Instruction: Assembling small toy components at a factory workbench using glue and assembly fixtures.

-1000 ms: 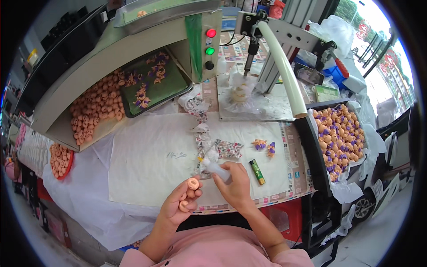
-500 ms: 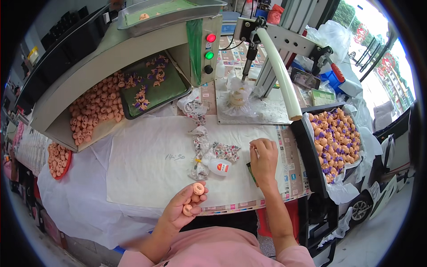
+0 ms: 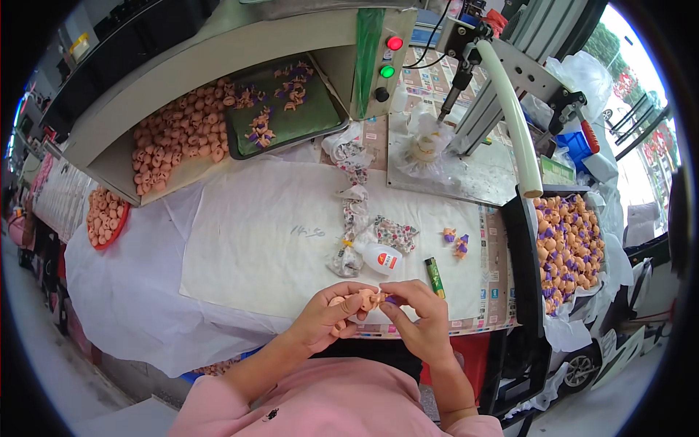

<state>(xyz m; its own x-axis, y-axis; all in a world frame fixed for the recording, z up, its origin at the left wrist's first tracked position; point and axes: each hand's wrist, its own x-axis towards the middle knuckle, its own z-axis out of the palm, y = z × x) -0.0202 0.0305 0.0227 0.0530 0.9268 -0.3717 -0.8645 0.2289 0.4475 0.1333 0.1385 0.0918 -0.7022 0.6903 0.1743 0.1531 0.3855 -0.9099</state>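
Several small hollow peach doll-head-like pieces (image 3: 336, 301) lie in my left hand (image 3: 318, 322), its fingers closed round them. My right hand (image 3: 421, 324) pinches a small peach-and-purple figure piece (image 3: 391, 299) against one of these heads, so both hands meet above the near edge of the table. Fingertips partly hide the join. Two similar peach-and-purple pieces (image 3: 461, 246) lie on the white sheet (image 3: 247, 247) beyond my right hand. Nearer to it is a slim green stick-shaped object (image 3: 435, 278). A white squeeze bottle (image 3: 380, 257) rests against a knotted floral cloth (image 3: 354, 211).
At back left, a box-like cabinet (image 3: 240, 54) shelters piled peach heads (image 3: 182, 127) and a dark tray (image 3: 309, 125) of peach-and-purple pieces. A red basket (image 3: 108, 218) of heads stands far left. Behind is a lever press (image 3: 502, 109); at right, a black bin (image 3: 526, 269) beside assembled pieces (image 3: 568, 247).
My right hand has come from the right side of the sheet to my left hand, now with a peach-and-purple piece. The left hand has risen slightly rightward. The view has shifted.
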